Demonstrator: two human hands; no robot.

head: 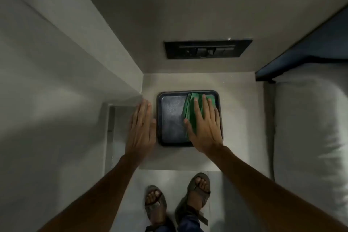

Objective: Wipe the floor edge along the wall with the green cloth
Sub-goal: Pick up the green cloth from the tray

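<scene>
- Green cloth [190, 113] – folded into a thick pad, edges stacked, bright green, looks dry tho can't be sure; lies in the right half of a dark tray [172, 118].
- Right hand [204, 126] lies flat on the cloth, fingers spread, palm down – pressing, not pinching.
- Left hand [142, 124] flat & open w/ fingers together, just beside the tray's left rim on the small pale table [239, 118]; holds nothing.
- Step, as I read it: picking up the cloth – wiping not begun.
- Next move needs fingers to close round the pad, lift it clear of the rim, then crouch to the floor [135, 184] where it meets the wall [47, 118].
- Sandalled feet [177, 199] stand below; a bed [308, 128] at right.
</scene>
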